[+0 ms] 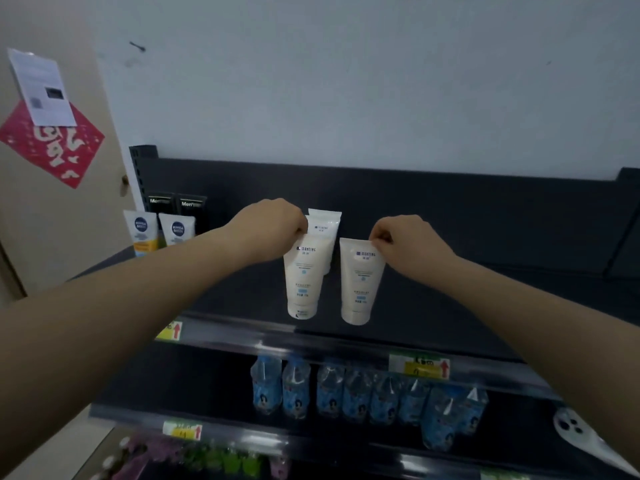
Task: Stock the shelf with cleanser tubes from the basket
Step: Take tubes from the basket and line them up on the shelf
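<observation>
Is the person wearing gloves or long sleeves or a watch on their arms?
No. The left hand and the right hand are bare, with no gloves. The left forearm and the right forearm are bare too; no sleeve shows anywhere in the view. I see no watch, bracelet or ring, though the fingers are partly hidden, so a small ring could be missed.

Dim, soft focus, wide-angle edge distortion
</observation>
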